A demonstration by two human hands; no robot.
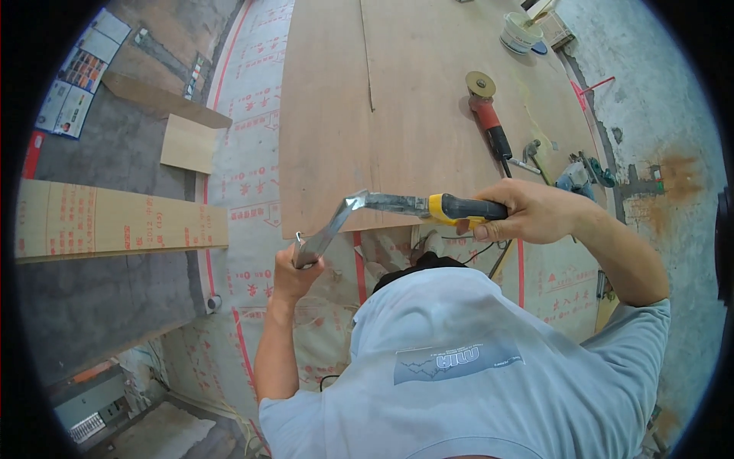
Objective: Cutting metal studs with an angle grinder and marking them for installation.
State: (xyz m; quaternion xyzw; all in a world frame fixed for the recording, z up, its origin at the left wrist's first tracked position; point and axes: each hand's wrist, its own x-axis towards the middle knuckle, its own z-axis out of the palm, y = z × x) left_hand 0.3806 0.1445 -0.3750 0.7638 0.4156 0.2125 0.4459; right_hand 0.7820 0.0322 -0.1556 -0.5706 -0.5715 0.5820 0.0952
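My right hand (535, 212) is closed around the black and yellow handle of a hand tool (466, 209); its exact kind is unclear. A grey metal length reaches left from that handle to a shiny bend. From this bend a grey metal strip (327, 236) slants down to my left hand (290, 275). The fingers of my left hand are wrapped round the strip's lower end, partly hidden behind it. Both hands are raised in front of my body, over the near edge of a large wooden board (329, 138).
On the board's right side lie a red and black angle grinder (488, 115), a hammer (533, 149) and a green-blue power tool (577, 176). A white bucket (520, 34) stands at the far right. Stacked planks (122, 222) lie left, beside printed floor sheeting (248, 168).
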